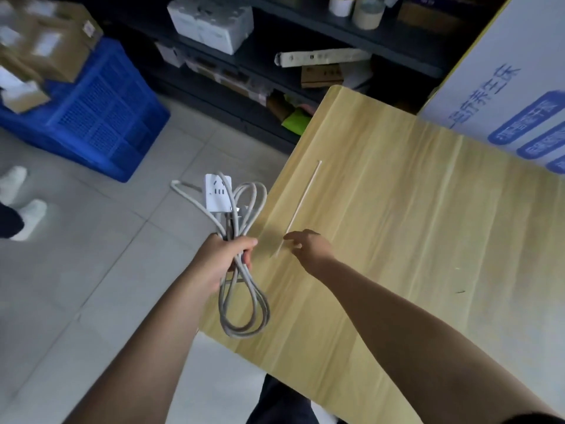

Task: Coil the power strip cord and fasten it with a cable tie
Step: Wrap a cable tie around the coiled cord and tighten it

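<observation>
My left hand [224, 258] grips the middle of the coiled grey cord [244, 304], held just off the table's left edge. Loops hang below the fist and rise above it beside the small white power strip [217, 192]. A long white cable tie [301, 206] lies straight on the light wooden table [397, 224]. My right hand [308, 244] rests on the table at the tie's near end, fingertips touching or pinching it; I cannot tell whether it is lifted.
A blue plastic crate [101, 117] with cardboard boxes stands on the tiled floor at the left. Dark shelving [275, 65] with boxes, tape rolls and another power strip runs along the back. A large white carton [504, 87] leans at the table's far right. Someone's white shoes [21, 200] show far left.
</observation>
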